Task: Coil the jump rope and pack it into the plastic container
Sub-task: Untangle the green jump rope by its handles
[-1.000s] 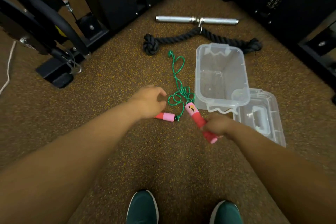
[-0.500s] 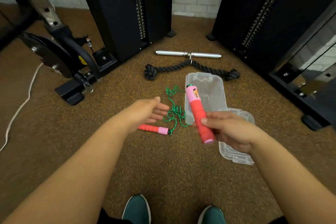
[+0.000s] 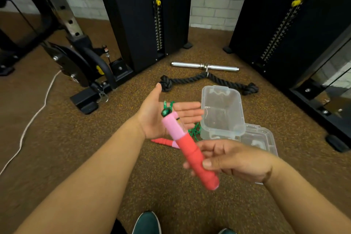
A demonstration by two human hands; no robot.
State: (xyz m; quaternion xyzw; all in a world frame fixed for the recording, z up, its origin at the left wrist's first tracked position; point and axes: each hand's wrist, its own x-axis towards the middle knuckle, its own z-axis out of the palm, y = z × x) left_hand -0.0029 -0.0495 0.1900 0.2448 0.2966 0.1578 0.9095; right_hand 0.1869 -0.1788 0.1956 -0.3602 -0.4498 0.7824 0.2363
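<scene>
My right hand (image 3: 233, 159) grips the red part of one jump rope handle (image 3: 190, 150), whose pink end points up and left. My left hand (image 3: 167, 114) is open, palm up, just behind the handle's pink tip. The green rope (image 3: 195, 131) hangs from the handle's top and drops behind my left hand to the floor. The second red and pink handle (image 3: 165, 141) lies on the floor below my left hand. The clear plastic container (image 3: 222, 112) stands open on the floor to the right, with its lid (image 3: 260, 138) lying beside it, partly under it.
A black thick rope attachment (image 3: 207, 80) and a chrome bar (image 3: 205, 66) lie on the floor behind the container. Black weight machines (image 3: 144, 15) stand at left, centre and right. A white cord (image 3: 34, 118) runs across the floor at left. My shoes (image 3: 146, 223) show at the bottom edge.
My right hand has lifted the handle off the floor and up toward me. My left hand let go of the other handle, rose and turned palm up behind the raised one.
</scene>
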